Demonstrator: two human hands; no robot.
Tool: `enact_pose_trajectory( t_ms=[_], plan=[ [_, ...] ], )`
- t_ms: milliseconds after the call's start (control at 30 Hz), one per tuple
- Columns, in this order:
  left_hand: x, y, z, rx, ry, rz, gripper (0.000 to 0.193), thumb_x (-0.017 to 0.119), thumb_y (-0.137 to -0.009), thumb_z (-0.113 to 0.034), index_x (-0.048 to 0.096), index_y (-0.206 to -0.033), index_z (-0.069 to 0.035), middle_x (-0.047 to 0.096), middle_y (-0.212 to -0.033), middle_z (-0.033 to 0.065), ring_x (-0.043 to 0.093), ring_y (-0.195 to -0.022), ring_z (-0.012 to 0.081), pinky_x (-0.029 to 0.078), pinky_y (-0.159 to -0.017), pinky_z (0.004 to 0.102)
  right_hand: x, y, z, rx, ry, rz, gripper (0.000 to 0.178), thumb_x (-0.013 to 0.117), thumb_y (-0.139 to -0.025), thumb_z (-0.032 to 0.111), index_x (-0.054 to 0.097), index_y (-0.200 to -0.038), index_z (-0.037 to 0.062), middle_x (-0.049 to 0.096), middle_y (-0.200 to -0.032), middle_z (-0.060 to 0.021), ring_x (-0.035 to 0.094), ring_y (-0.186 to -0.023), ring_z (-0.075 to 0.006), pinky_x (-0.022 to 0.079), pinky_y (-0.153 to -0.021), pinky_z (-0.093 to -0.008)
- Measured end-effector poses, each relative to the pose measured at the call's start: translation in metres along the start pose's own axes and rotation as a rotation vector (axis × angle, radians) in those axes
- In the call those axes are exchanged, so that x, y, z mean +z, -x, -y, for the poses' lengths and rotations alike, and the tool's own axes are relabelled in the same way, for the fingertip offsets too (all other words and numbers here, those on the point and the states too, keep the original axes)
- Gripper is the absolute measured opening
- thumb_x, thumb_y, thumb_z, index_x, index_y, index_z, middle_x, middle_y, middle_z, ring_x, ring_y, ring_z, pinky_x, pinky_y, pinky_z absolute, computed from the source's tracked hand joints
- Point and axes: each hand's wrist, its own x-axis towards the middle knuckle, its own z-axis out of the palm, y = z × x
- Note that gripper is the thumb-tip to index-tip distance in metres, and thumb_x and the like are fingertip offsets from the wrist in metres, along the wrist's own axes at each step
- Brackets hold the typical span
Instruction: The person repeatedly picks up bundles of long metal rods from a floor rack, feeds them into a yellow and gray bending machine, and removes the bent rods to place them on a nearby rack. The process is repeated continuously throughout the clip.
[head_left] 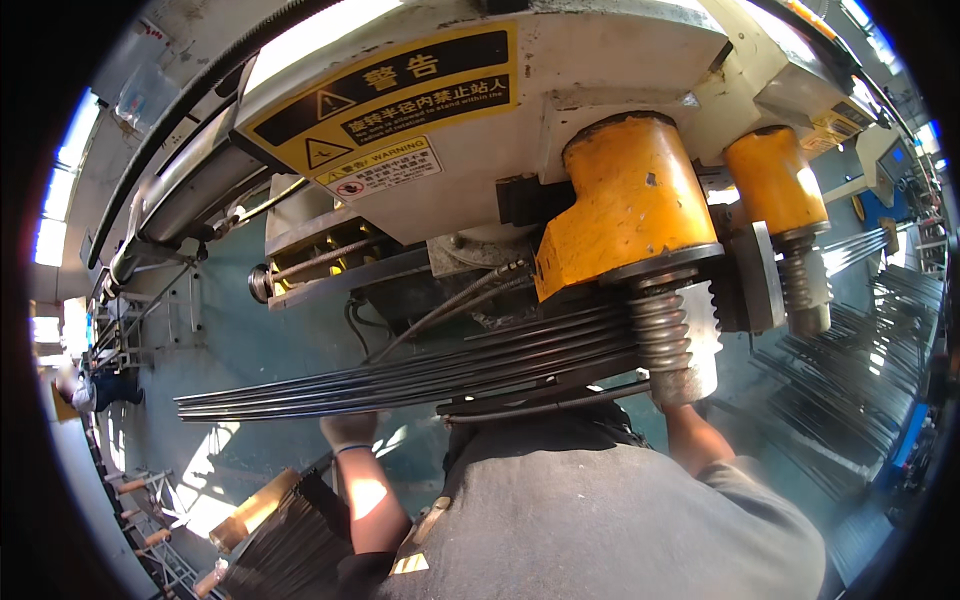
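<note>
A bundle of several long, thin dark metal rods (400,385) lies across the machine in front of me, its loose ends reaching out to the left. My left hand (350,430), with a blue band at the wrist, is right below the rods towards their left part. Its fingers are hidden or too blurred to make out. On the other side, my right hand (682,418) is just below a ribbed steel roller (690,340), which covers its fingers. An orange housing (640,200) sits above that roller.
The beige machine body (480,170) with yellow warning labels overhangs the rods. A second orange housing (780,185) stands to the right. More rods (850,360) lie at far right, another dark bundle (290,545) at lower left. A person (100,390) is at far left.
</note>
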Motion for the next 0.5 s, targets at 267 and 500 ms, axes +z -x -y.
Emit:
enact_pose_trajectory(
  t_ms=[267,500],
  plan=[
    [0.044,0.003,-0.092,0.569,-0.560,0.003,0.026,0.075,-0.099,-0.029,0.083,-0.116,-0.010,0.080,-0.119,0.0146,0.073,-0.116,0.0422,0.059,-0.100,0.0544,-0.035,-0.029,-0.004,-0.009,-0.053,-0.092,0.029,0.074,-0.102,0.030,0.084,-0.114,0.0067,0.085,-0.105,-0.0159,0.080,-0.100,-0.0347,0.061,-0.091,-0.0454],
    [0.047,-0.019,-0.086,0.255,0.302,0.118,0.039,0.080,-0.103,-0.013,0.071,-0.140,-0.002,0.079,-0.135,0.0140,0.074,-0.128,0.0310,0.062,-0.109,0.0444,0.011,-0.006,0.013,-0.369,0.105,-0.482,0.024,0.073,-0.102,0.026,0.085,-0.111,0.0076,0.084,-0.101,-0.0159,0.080,-0.097,-0.0343,0.061,-0.089,-0.0453]
  ],
)
